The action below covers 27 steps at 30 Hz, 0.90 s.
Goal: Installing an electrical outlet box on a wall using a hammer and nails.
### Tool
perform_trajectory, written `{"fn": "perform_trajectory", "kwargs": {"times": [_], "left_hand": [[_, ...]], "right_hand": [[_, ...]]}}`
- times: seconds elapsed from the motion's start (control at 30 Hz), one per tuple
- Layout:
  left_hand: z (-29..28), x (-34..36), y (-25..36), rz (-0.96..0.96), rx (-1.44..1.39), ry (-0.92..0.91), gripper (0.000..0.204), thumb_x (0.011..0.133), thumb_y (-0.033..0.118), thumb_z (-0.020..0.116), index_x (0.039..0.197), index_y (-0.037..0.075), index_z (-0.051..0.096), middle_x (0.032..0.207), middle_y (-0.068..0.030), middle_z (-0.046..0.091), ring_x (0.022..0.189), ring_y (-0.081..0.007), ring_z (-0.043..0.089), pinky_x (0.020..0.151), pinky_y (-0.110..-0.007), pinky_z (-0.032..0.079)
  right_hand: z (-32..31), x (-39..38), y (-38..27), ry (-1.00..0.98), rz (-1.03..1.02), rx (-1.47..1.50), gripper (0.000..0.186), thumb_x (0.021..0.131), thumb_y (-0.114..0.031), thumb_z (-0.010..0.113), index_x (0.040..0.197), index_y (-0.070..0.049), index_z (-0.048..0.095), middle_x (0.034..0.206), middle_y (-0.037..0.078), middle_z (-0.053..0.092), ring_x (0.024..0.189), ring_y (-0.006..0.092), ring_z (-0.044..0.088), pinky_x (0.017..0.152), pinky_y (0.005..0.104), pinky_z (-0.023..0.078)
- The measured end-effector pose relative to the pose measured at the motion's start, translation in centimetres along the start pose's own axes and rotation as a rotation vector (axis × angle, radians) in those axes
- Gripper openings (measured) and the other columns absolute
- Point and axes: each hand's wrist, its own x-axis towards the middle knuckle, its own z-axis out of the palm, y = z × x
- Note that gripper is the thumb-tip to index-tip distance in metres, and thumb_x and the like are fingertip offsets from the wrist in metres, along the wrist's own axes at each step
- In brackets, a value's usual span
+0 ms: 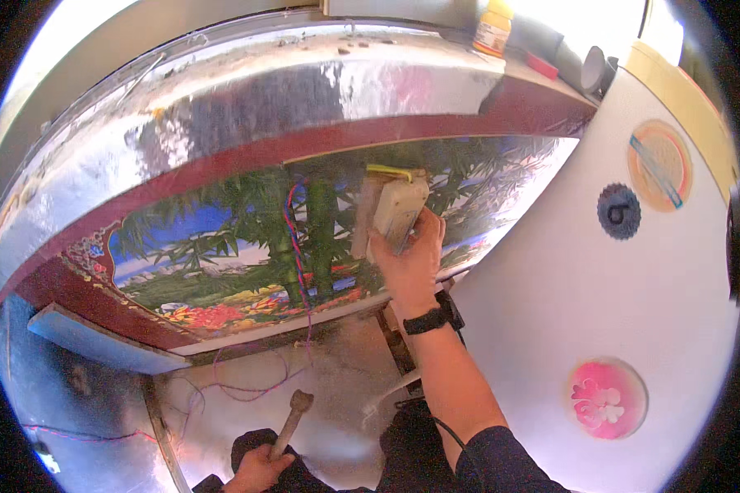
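My right hand, a dark band on its wrist, reaches up and grips a boxy, off-white electrical fitting against the printed panel with bamboo and flowers. A yellow strip shows along the fitting's top; its back is hidden. Low in front of me, my left hand is closed round a short, pale-handled tool with a blunt, brownish end pointing up. I cannot make out the tool's exact kind. Left of the fitting, a twisted red-and-blue wire hangs down over the panel.
Above the panel runs a dusty ledge with bits of debris and a yellow-capped bottle. A large white appliance with round stickers stands close on the right. Loose wire coils below, and a blue board sits at left.
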Motion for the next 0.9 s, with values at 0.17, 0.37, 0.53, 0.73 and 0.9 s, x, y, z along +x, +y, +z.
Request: {"fn": "perform_trajectory", "kwargs": {"times": [0.17,0.37,0.53,0.73,0.9], "left_hand": [[0.2,-1.1,-2.2,-0.134,0.165,-0.12,0.04,0.084,0.04,0.072,0.087,0.002,0.061,0.065,-0.0087,0.059,0.057,-0.0219,0.058,0.055,-0.037,0.047],[1.1,-4.7,-4.8,-0.173,0.192,-0.159,0.046,0.083,0.045,0.069,0.086,-0.001,0.065,0.073,-0.0181,0.066,0.072,-0.0316,0.067,0.064,-0.039,0.051],[-0.1,-11.7,-1.7,-0.359,0.066,-0.081,0.045,0.085,0.039,0.069,0.082,-0.005,0.061,0.069,-0.0156,0.063,0.062,-0.0272,0.064,0.059,-0.039,0.05],[-3.3,-19.8,7.6,-0.438,-0.013,0.012,0.038,0.086,0.032,0.072,0.088,-0.003,0.057,0.062,-0.0071,0.057,0.048,-0.015,0.054,0.043,-0.032,0.045],[-5.9,-23.7,10.7,-0.45,0.071,-0.008,0.035,0.087,0.028,0.07,0.076,-0.001,0.055,0.057,-0.0063,0.055,0.044,-0.0158,0.053,0.041,-0.031,0.045]], "right_hand": [[-0.3,0.0,-0.4,-0.059,0.081,-0.024,0.072,0.069,-0.021,0.082,0.123,0.006,0.042,0.116,0.017,0.046,0.105,0.031,0.052,0.085,0.0381,0.048],[-1.5,0.6,-1.2,-0.135,0.15,-0.051,0.069,0.07,-0.021,0.082,0.121,0.006,0.044,0.115,0.018,0.047,0.104,0.0322,0.051,0.086,0.0388,0.047],[-2.3,1.4,-2.5,-0.225,0.349,-0.058,0.067,0.069,-0.023,0.081,0.121,0.004,0.048,0.115,0.019,0.051,0.108,0.0336,0.051,0.089,0.0417,0.045],[-6.1,1.4,-6.5,-0.241,0.485,-0.091,0.069,0.071,-0.028,0.079,0.125,0.003,0.048,0.118,0.024,0.054,0.109,0.0403,0.053,0.092,0.0459,0.044],[-13.9,-3.8,-11.3,-0.746,0.68,-0.097,0.069,0.077,-0.035,0.073,0.128,0.003,0.046,0.122,0.028,0.053,0.114,0.0426,0.053,0.093,0.0466,0.045]]}}
